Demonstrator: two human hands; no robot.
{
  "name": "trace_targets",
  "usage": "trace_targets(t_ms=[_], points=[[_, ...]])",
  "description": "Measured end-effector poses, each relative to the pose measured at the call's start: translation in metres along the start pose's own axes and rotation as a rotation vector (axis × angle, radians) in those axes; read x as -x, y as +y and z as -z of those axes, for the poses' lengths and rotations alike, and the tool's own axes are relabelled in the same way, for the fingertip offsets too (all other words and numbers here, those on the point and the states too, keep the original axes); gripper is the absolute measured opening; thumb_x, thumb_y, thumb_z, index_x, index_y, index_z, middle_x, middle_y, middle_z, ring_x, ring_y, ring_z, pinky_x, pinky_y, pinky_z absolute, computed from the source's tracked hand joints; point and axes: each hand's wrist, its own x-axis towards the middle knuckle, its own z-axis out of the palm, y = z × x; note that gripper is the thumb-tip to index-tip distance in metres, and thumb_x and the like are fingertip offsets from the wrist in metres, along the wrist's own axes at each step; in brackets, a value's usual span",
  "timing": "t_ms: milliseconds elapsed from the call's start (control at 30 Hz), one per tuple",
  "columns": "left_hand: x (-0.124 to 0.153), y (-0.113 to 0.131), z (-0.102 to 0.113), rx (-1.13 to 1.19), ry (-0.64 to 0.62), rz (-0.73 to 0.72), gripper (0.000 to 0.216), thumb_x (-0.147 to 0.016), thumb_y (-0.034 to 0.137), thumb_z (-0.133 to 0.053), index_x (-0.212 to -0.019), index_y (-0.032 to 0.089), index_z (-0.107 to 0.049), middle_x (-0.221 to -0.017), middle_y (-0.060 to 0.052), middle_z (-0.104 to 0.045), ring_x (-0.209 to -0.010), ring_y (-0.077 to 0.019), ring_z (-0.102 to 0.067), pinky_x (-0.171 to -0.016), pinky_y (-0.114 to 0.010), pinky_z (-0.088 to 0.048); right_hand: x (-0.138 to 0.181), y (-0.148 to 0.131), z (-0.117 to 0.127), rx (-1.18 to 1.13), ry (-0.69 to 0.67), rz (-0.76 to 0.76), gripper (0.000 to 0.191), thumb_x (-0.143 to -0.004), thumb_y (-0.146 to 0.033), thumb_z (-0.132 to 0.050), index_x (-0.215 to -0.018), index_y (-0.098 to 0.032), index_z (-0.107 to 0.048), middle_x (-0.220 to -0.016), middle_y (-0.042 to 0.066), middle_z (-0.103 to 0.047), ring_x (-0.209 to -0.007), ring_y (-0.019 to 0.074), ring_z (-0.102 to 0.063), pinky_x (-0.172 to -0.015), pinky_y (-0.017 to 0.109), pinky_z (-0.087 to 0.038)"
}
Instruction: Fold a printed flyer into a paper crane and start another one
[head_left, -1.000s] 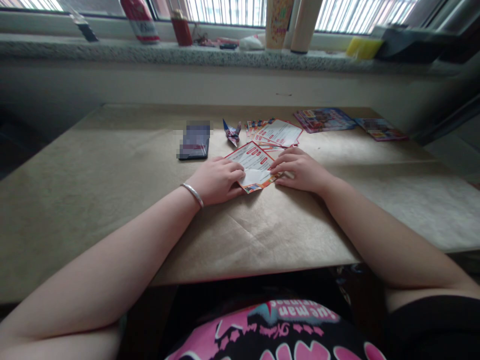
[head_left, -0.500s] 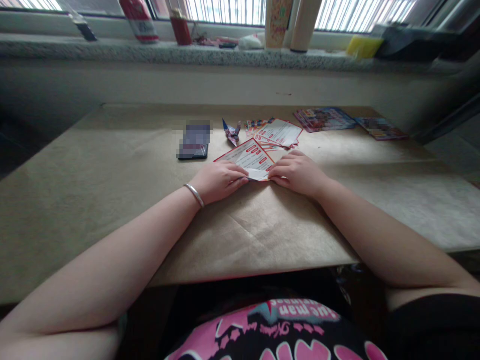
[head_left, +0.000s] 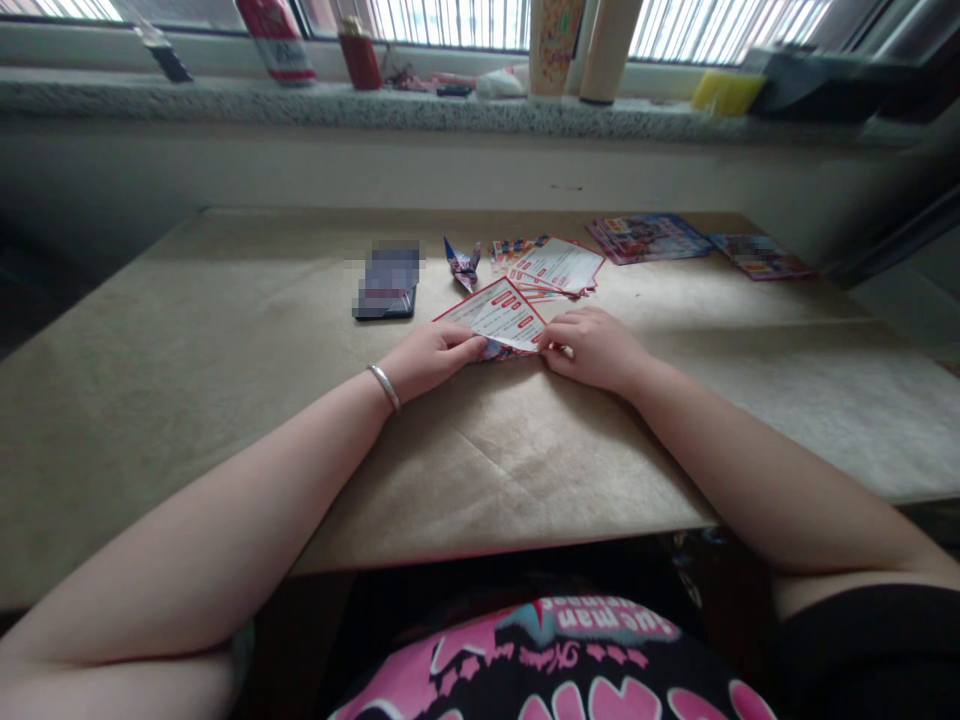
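Note:
A printed sheet of paper [head_left: 501,315], white with red labels and a red border, lies on the table between my hands. Its near edge is folded up, showing a strip of the coloured reverse side. My left hand [head_left: 431,352], with a silver bangle at the wrist, pinches the left part of that fold between thumb and fingers. At the right end of the fold, the closed fingertips of my right hand [head_left: 589,345] grip the paper. Just beyond the sheet stands a folded paper crane [head_left: 463,264] in blue and purple.
A fan of similar printed sheets [head_left: 559,264] lies behind my right hand. Farther right are a stack of colourful papers [head_left: 649,238] and another pile [head_left: 761,256]. A dark phone [head_left: 388,282] rests left of the crane. Bottles and a yellow item [head_left: 727,92] line the windowsill [head_left: 420,112].
The near edge of the sheet has been folded over, so the coloured reverse now shows as a strip. My left hand has shifted slightly left and its thumb now lies over the fold.

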Motion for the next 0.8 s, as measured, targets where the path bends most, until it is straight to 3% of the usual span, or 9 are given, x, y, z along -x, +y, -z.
trace_targets(t_ms=[167,267,433,800], points=[[-0.001,0.001,-0.001,0.015,0.018,0.059,0.035,-0.086,0.039,-0.049,-0.093,0.015,-0.073,-0.083,-0.002,-0.071,-0.08,-0.0179,-0.064,-0.074,-0.027,-0.05,0.0,-0.003,-0.001,-0.004,0.008,-0.049,0.014,-0.08,-0.021,-0.055,-0.081,-0.018,-0.069,-0.082,0.006,-0.071,-0.078,0.0197,-0.061,-0.075,0.031,-0.041],[-0.002,0.001,-0.003,-0.054,0.074,0.041,0.029,-0.086,0.035,-0.05,-0.093,0.016,-0.072,-0.102,-0.006,-0.072,-0.093,-0.0189,-0.064,-0.086,-0.031,-0.052,0.001,-0.004,-0.003,0.0,0.031,-0.06,0.014,-0.08,-0.021,-0.055,-0.085,-0.018,-0.068,-0.082,0.006,-0.071,-0.076,0.0193,-0.062,-0.073,0.03,-0.041],[-0.001,0.002,-0.008,-0.258,0.197,-0.032,0.014,-0.084,0.027,-0.057,-0.082,0.014,-0.064,-0.133,-0.013,-0.055,-0.116,-0.0222,-0.057,-0.103,-0.038,-0.049,0.001,-0.006,-0.005,-0.002,0.07,-0.088,0.018,-0.085,-0.024,-0.056,-0.098,-0.02,-0.068,-0.083,0.004,-0.071,-0.076,0.0182,-0.062,-0.072,0.03,-0.041],[-0.003,-0.001,-0.012,-0.387,0.203,-0.081,0.008,-0.083,0.021,-0.058,-0.079,0.015,-0.061,-0.125,-0.015,-0.058,-0.112,-0.024,-0.059,-0.101,-0.04,-0.05,0.001,-0.001,-0.011,-0.046,0.102,0.075,0.024,-0.094,-0.028,-0.053,-0.107,-0.024,-0.073,-0.107,0.004,-0.073,-0.089,0.0174,-0.064,-0.078,0.031,-0.047]])
